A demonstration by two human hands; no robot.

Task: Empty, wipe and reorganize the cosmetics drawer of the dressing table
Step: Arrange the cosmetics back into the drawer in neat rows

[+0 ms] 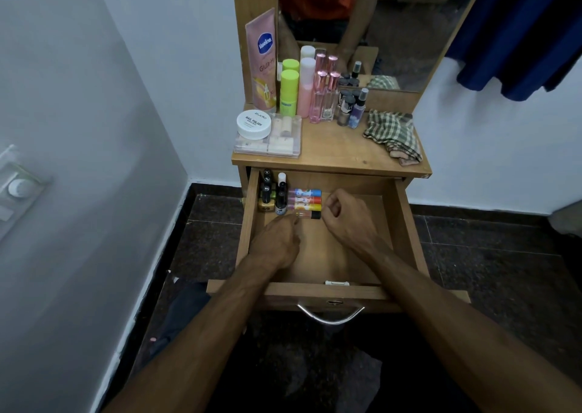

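The wooden drawer is pulled out under the dressing table top. In its back left corner stand several small dark bottles, and beside them lie several small tubes in a row. My left hand is inside the drawer, and a fingertip touches the left end of the nearest tube. My right hand hovers at the tube's right end, fingers curled and holding nothing I can see.
On the top stand a pink Vaseline tube, green and pink bottles, perfume bottles, a white nail polish remover jar on a clear box and a checked cloth. A mirror rises behind. Blue fabric hangs right.
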